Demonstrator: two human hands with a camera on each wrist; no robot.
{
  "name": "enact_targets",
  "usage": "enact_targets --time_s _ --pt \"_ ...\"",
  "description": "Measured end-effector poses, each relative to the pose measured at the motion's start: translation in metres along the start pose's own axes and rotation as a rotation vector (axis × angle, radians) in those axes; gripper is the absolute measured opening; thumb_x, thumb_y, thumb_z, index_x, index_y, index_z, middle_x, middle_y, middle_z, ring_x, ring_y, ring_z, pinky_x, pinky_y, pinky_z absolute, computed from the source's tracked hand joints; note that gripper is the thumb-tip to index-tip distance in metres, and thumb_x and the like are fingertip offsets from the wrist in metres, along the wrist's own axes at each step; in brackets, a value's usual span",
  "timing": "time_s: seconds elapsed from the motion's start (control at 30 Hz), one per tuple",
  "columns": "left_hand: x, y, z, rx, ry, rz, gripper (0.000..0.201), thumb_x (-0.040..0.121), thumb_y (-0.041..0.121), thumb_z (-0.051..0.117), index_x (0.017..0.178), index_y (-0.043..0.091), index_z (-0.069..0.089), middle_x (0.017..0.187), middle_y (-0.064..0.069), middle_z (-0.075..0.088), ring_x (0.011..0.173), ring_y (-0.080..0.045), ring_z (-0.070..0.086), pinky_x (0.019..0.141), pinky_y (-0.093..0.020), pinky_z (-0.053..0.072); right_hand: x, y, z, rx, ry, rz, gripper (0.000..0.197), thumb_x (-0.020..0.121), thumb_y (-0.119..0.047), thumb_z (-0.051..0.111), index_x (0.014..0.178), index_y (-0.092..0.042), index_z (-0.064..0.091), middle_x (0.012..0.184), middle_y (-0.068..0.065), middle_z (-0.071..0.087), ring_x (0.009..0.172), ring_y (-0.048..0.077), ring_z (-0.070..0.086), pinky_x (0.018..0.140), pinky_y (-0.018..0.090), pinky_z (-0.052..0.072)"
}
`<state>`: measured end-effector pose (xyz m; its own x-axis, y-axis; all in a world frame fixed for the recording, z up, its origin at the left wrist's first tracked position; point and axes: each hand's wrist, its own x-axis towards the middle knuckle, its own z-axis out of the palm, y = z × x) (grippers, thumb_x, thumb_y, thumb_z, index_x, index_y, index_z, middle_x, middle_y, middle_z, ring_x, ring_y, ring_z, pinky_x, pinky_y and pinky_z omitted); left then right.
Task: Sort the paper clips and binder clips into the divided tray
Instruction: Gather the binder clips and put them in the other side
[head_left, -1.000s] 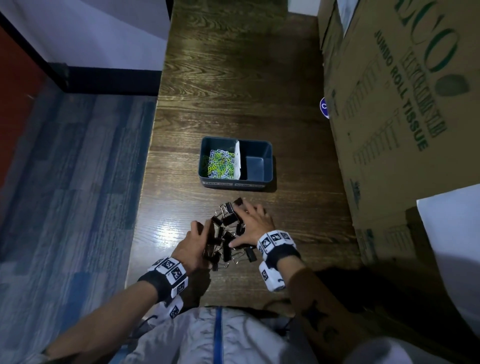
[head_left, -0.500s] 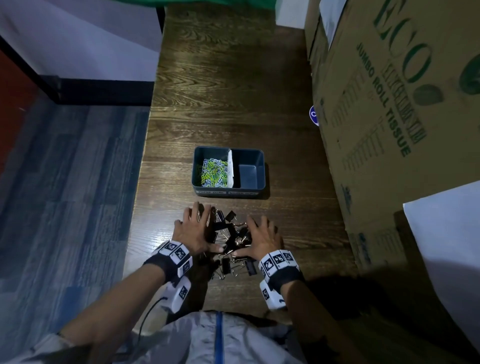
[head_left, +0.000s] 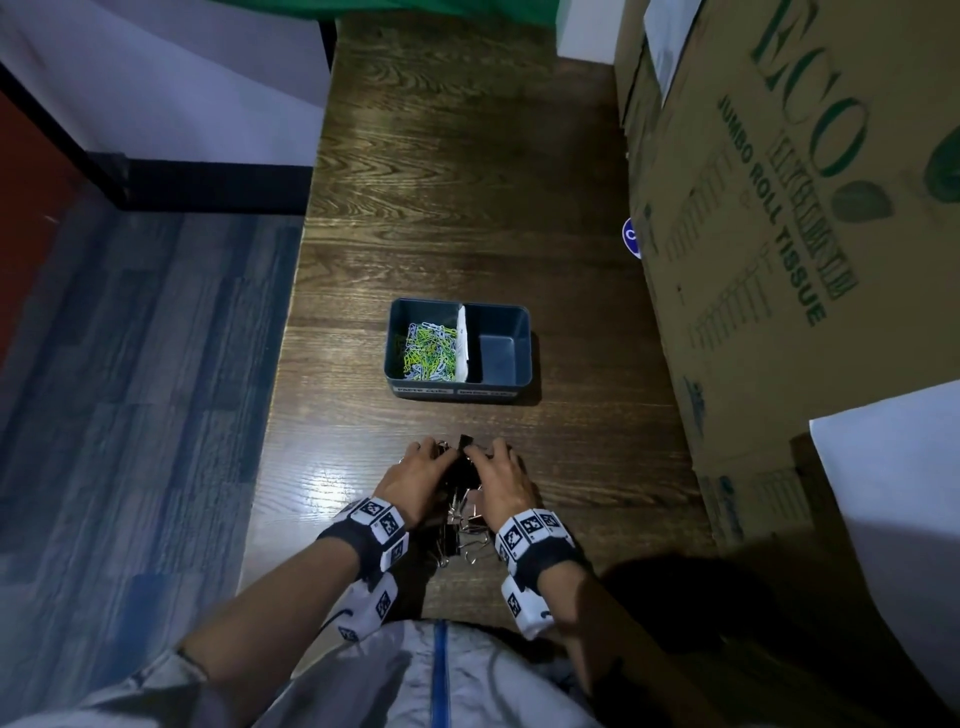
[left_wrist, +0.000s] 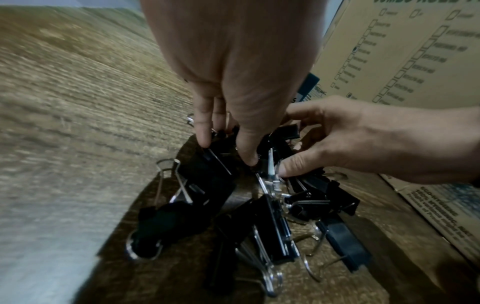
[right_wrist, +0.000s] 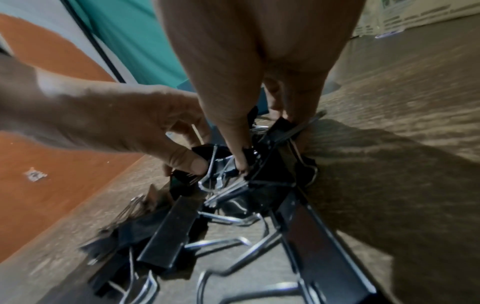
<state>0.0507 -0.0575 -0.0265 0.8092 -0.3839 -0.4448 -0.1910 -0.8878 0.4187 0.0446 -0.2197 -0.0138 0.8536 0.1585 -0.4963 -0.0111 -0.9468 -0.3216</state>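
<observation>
A dark divided tray (head_left: 457, 391) stands on the wooden table. Its left compartment holds green and white paper clips (head_left: 427, 347); a white divider (head_left: 462, 338) splits off the bare right compartment (head_left: 497, 358). In front of the tray lies a pile of black binder clips (head_left: 457, 501). My left hand (head_left: 415, 467) and right hand (head_left: 496, 465) close on the pile from both sides. The left wrist view shows my left hand (left_wrist: 226, 152) with thumb and fingers curled onto the binder clips (left_wrist: 262, 222). In the right wrist view my right hand (right_wrist: 262, 144) grips the binder clips (right_wrist: 168, 232) too.
Large cardboard boxes (head_left: 779, 260) line the table's right side, close to the tray. A white sheet (head_left: 893, 493) covers the box at the near right. The table's left edge (head_left: 291, 338) drops to a blue carpeted floor. Bare wood stretches beyond the tray.
My hands lay spread on either side of the pile; they have drawn together and curled around the binder clips, bunching them into a tighter heap.
</observation>
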Motion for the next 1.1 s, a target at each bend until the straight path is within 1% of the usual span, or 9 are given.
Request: enact_targets --time_s 0.17,0.33,0.53,0.67,0.8,0.87,0.93,1.0,1.1 --pt "-0.003 0.0 0.0 -0.145 0.071 -0.023 0.071 0.064 0.024 0.079 0.127 0.028 0.047 0.106 -0.003 0.05 0.088 -0.027 0.063 0.071 -0.032 0.052 0.003 0.002 -0.005 0.015 0.049 -0.045 0.042 0.087 -0.005 0.065 0.123 -0.028 0.062 0.125 0.005 0.053 0.106 0.032 0.062 0.086 0.046 0.054" --pt "-0.006 0.007 -0.01 -0.135 0.141 -0.049 0.033 0.077 0.025 0.073 0.108 0.023 0.061 0.101 -0.001 0.053 0.087 -0.026 0.062 0.07 -0.028 0.048 0.003 0.009 -0.012 0.041 0.061 -0.029 0.026 0.091 -0.005 0.063 0.11 -0.021 0.072 0.114 0.003 0.063 0.101 0.025 0.064 0.088 0.04 0.054" --pt "-0.002 0.012 -0.039 -0.121 0.251 0.079 0.017 0.088 0.024 0.066 0.104 0.027 0.062 0.1 0.005 0.059 0.085 -0.018 0.061 0.07 -0.027 0.051 0.001 0.024 -0.029 0.038 0.022 0.072 0.008 0.095 -0.02 0.064 0.097 -0.02 0.072 0.086 0.001 0.068 0.082 0.021 0.066 0.077 0.035 0.055" --pt "0.021 0.033 -0.079 -0.053 0.372 0.188 0.017 0.093 0.027 0.06 0.109 0.022 0.06 0.109 0.001 0.06 0.088 -0.017 0.063 0.071 -0.03 0.057 0.001 0.027 -0.042 0.097 0.061 0.126 0.006 0.091 -0.02 0.067 0.089 -0.021 0.072 0.084 0.0 0.069 0.079 0.018 0.066 0.076 0.039 0.058" --pt "0.052 0.044 -0.114 -0.075 0.446 0.206 0.036 0.087 0.011 0.068 0.121 0.018 0.06 0.112 -0.005 0.063 0.094 -0.022 0.064 0.078 -0.034 0.057 0.01 0.022 -0.068 0.182 0.176 0.147 0.008 0.091 -0.021 0.069 0.083 -0.02 0.069 0.081 -0.003 0.066 0.075 0.014 0.065 0.07 0.035 0.06" --pt "0.058 0.044 -0.121 -0.053 0.451 0.202 0.044 0.086 0.007 0.068 0.127 0.02 0.058 0.114 -0.005 0.064 0.096 -0.021 0.064 0.077 -0.031 0.055 0.017 0.018 -0.09 0.212 0.251 0.14 0.012 0.091 -0.019 0.069 0.079 -0.02 0.065 0.078 -0.005 0.063 0.074 0.013 0.064 0.067 0.032 0.058" --pt "0.054 0.04 -0.121 -0.042 0.471 0.152 0.043 0.086 0.009 0.067 0.127 0.021 0.058 0.114 -0.004 0.063 0.096 -0.02 0.063 0.074 -0.029 0.051 0.027 0.011 -0.113 0.251 0.346 0.118 0.011 0.091 -0.019 0.069 0.081 -0.019 0.066 0.076 -0.005 0.063 0.071 0.012 0.064 0.063 0.03 0.057" --pt "0.044 0.034 -0.115 -0.052 0.488 0.104 0.032 0.088 0.013 0.064 0.119 0.02 0.061 0.11 -0.002 0.064 0.093 -0.019 0.063 0.071 -0.027 0.05 0.037 0.005 -0.132 0.305 0.413 0.092 0.004 0.09 -0.02 0.071 0.087 -0.017 0.069 0.076 -0.004 0.066 0.072 0.013 0.066 0.062 0.028 0.056" --pt "0.025 0.015 -0.091 -0.08 0.42 0.092 0.02 0.089 0.013 0.063 0.107 0.019 0.065 0.1 -0.001 0.068 0.084 -0.017 0.065 0.068 -0.025 0.053 0.045 -0.002 -0.146 0.365 0.486 0.058 0.018 0.086 -0.021 0.076 0.102 -0.014 0.073 0.079 0.0 0.071 0.079 0.017 0.067 0.072 0.031 0.056"
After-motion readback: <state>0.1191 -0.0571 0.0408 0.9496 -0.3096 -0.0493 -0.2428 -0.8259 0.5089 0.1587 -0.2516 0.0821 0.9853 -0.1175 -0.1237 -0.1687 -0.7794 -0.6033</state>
